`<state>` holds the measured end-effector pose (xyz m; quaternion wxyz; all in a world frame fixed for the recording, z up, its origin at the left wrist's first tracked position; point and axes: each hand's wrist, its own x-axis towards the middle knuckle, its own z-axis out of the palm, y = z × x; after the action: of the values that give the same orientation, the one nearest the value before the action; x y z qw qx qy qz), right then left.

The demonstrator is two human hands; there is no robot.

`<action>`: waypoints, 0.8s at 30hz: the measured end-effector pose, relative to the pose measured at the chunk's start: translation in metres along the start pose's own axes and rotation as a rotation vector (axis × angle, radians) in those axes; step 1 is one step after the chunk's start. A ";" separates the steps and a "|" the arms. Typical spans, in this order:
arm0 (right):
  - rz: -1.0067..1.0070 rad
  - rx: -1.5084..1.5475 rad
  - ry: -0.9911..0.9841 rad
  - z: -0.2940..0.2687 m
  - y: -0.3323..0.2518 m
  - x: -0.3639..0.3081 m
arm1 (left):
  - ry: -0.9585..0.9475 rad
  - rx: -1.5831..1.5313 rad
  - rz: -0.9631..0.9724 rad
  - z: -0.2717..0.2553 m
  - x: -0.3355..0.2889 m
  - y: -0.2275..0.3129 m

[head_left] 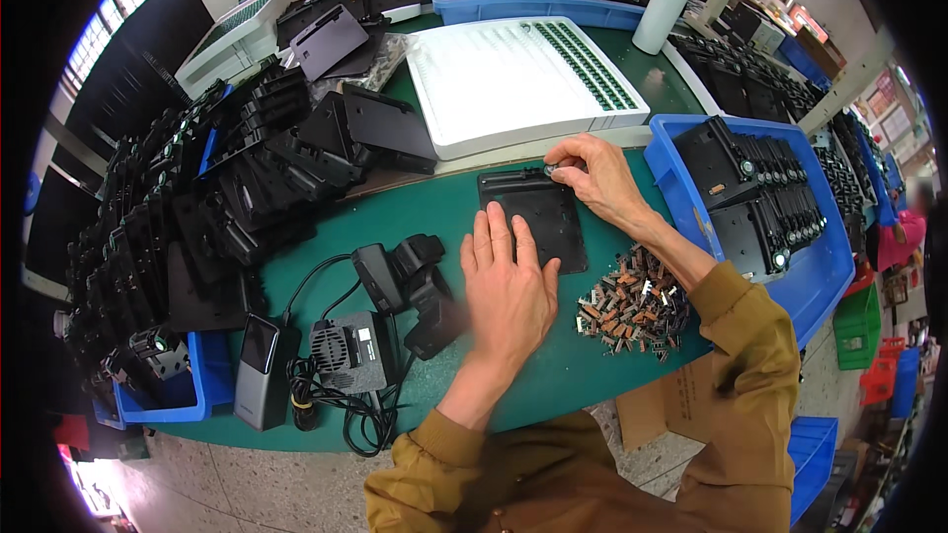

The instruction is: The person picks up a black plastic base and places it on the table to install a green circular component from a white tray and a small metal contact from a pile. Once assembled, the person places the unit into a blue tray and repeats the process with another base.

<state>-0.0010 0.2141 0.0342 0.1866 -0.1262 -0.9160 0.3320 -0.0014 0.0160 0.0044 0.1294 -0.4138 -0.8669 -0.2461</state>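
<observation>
A flat black plastic panel (555,227) lies on the green work surface in front of me. My left hand (509,291) rests on its lower left part, fingers stretched out and holding nothing. At the panel's upper right corner, my right hand (600,183) pinches a small silvery round part (550,170) between thumb and fingertips. Whether that part is fixed to the panel, I cannot tell. Below my right wrist is a loose heap of small brown and metallic switch-like components (635,304).
A blue bin (825,281) at right holds similar black panels. Behind stands a white tray (474,79) with rows of small green parts. Stacked black housings (262,173) crowd the left. Near them are a power bank (259,370), cables and a grey device (351,350). A white bottle (664,10) stands behind.
</observation>
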 end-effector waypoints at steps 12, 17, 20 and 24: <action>0.194 0.256 -0.080 -0.002 0.003 0.004 | 0.005 -0.014 0.003 0.002 0.000 -0.001; 0.198 0.222 -0.101 -0.004 0.004 0.007 | 0.004 -0.008 0.008 0.002 0.001 0.000; 0.198 0.188 -0.100 -0.008 0.001 0.007 | 0.003 -0.004 0.011 0.001 0.002 0.000; 0.161 0.181 -0.075 -0.015 -0.002 0.006 | -0.001 -0.026 0.010 0.002 0.000 -0.001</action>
<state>0.0000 0.2231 0.0482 0.1353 -0.1696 -0.8756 0.4316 -0.0020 0.0160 0.0026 0.1248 -0.4199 -0.8617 -0.2562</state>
